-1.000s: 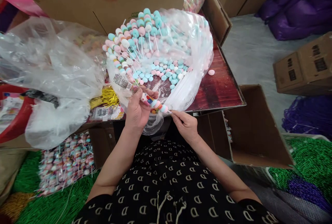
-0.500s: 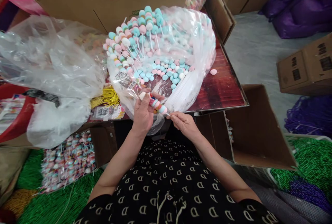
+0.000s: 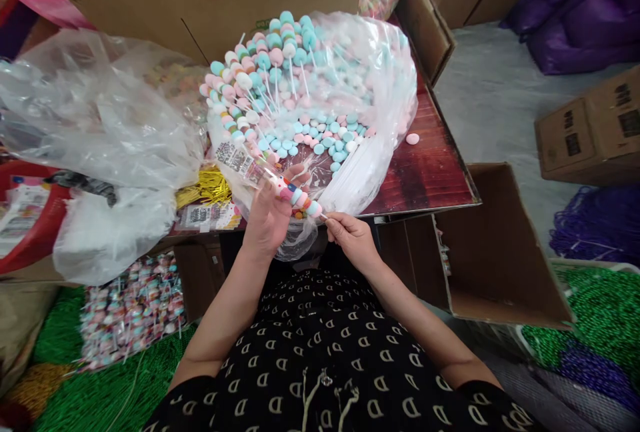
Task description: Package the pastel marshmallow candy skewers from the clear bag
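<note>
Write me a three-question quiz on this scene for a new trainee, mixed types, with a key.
1. True or false: the right hand pinches the white stick of the candy skewer, while the left hand holds its other end.
2. What colour are the ties beside the printed packets?
A) green
B) gold
C) purple
3. Fill in: the lone candy lying outside the clear bag, on the red-brown tabletop, is ____.

Key: 1 true; 2 B; 3 pink.
</note>
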Available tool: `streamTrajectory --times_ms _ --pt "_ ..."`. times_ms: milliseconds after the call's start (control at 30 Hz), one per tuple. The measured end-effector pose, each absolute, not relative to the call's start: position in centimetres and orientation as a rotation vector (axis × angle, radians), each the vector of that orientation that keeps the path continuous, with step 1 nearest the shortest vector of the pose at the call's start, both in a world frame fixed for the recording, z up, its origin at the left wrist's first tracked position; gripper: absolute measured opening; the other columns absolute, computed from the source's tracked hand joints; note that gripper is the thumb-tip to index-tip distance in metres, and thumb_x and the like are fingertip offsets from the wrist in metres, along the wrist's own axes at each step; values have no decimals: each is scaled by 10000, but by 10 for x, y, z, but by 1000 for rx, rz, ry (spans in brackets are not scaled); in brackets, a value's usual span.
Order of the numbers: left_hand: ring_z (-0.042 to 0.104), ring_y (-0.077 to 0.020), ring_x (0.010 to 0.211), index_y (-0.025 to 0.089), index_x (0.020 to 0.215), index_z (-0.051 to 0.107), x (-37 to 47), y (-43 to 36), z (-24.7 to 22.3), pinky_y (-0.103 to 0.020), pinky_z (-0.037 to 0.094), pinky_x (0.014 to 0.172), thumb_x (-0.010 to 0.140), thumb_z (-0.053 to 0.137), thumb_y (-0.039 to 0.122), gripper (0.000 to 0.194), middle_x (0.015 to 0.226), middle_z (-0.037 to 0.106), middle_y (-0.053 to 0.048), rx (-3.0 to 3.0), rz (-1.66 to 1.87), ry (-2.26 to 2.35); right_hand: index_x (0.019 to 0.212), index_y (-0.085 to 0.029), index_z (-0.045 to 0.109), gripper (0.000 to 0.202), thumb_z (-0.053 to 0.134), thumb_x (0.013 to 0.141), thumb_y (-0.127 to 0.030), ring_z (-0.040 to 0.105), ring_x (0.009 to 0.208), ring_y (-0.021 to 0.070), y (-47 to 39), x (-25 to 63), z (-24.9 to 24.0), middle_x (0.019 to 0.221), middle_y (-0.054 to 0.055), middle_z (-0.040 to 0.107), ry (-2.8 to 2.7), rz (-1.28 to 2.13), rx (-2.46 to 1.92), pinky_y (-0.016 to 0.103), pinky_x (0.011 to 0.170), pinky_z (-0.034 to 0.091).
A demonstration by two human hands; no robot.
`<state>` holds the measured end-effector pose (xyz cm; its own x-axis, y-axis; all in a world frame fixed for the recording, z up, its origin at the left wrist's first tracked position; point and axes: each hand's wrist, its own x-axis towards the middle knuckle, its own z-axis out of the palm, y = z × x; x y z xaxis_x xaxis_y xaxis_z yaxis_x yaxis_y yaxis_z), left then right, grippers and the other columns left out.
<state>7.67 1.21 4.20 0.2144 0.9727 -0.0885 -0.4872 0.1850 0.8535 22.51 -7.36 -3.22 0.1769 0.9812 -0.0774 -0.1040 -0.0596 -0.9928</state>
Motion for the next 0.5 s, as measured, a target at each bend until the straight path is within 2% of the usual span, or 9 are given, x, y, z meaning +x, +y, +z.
streamTrajectory --times_ms 133,267,400,500 --pt "772 -195 926 240 983 708 83 15 40 -367 612 907 826 822 481 310 846 773 -12 766 1212 807 935 -208 800 306 680 901 -488 537 577 137 -73 222 -31 610 -21 619 -1014 1066 -1301 291 632 485" --pt "769 -189 853 221 948 702 95 5 28 -359 604 879 816 828 472 310 790 760 -2 759 1158 807 923 -216 805 328 684 894 -521 546 583 149 -73 220 -32 632 -9 630 -1046 1008 -1338 301 618 486" --pt "752 -187 865 209 950 712 100 -5 20 -330 585 841 823 821 480 318 838 775 -35 798 1081 797 955 -203 794 347 676 902 -525 495 553 131 -74 220 -29 600 -26 580 -987 1076 -1326 292 596 465" --pt "753 -204 999 241 1106 701 91 -6 23 -338 583 896 778 876 446 424 1058 796 -61 817 1012 754 992 -195 784 329 672 910 -493 459 539 116 -74 220 -27 602 -37 566 -935 1133 -1291 283 588 453"
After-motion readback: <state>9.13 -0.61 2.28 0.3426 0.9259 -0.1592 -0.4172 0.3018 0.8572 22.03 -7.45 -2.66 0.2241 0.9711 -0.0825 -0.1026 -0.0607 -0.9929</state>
